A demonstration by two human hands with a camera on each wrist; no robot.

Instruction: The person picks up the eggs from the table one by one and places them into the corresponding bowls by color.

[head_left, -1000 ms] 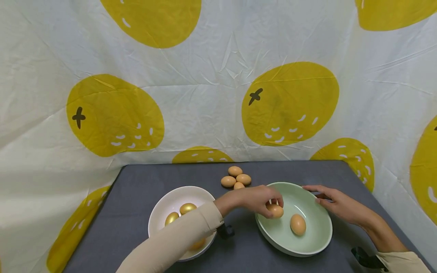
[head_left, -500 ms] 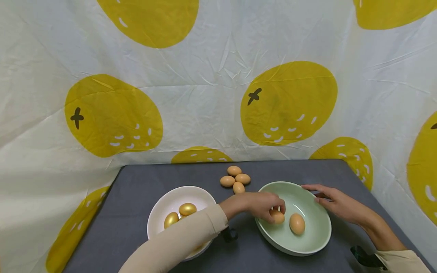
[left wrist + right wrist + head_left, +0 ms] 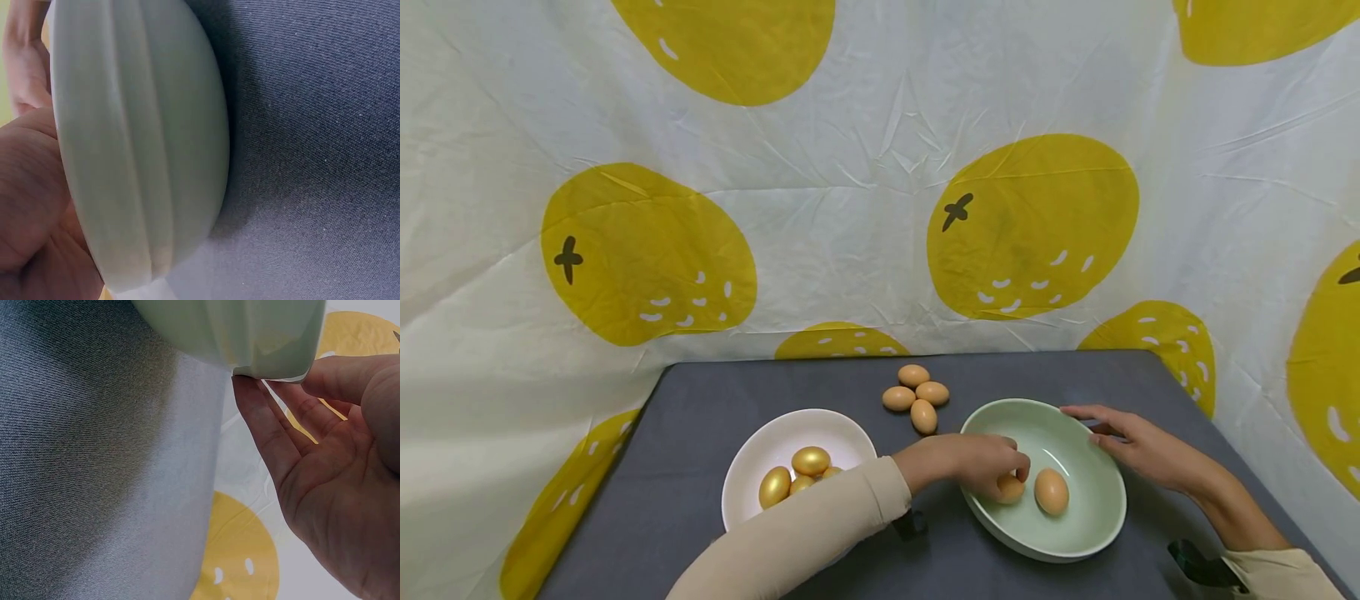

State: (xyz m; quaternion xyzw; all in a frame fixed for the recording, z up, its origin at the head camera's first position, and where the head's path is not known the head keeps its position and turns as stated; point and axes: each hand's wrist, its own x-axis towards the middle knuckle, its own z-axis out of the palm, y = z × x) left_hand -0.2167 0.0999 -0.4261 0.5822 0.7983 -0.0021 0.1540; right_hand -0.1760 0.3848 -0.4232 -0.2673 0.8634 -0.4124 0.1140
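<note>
In the head view, my left hand (image 3: 996,465) reaches into a pale green bowl (image 3: 1093,542), fingers curled down over a brown egg (image 3: 1011,490) low inside its near-left wall. A second brown egg (image 3: 1052,492) lies in the bowl just right of it. The left wrist view has the palm (image 3: 31,187) beside the bowl's outer wall (image 3: 137,144), with fingers and egg hidden behind it. My right hand (image 3: 1142,446) holds the bowl at its right rim. In the right wrist view, the thumb (image 3: 340,376) is at the rim and the fingertips touch the outer wall.
A white bowl (image 3: 741,454) with several golden eggs (image 3: 775,487) stands left, partly covered by my left sleeve (image 3: 805,529). Several brown eggs (image 3: 913,376) lie clustered on the grey table (image 3: 722,392) behind the bowls. A curtain with yellow fruit shapes (image 3: 850,250) hangs behind.
My left hand has moved slightly right and lower into the green bowl with the brown egg, which is now more covered by the fingers. The right hand stays at the rim.
</note>
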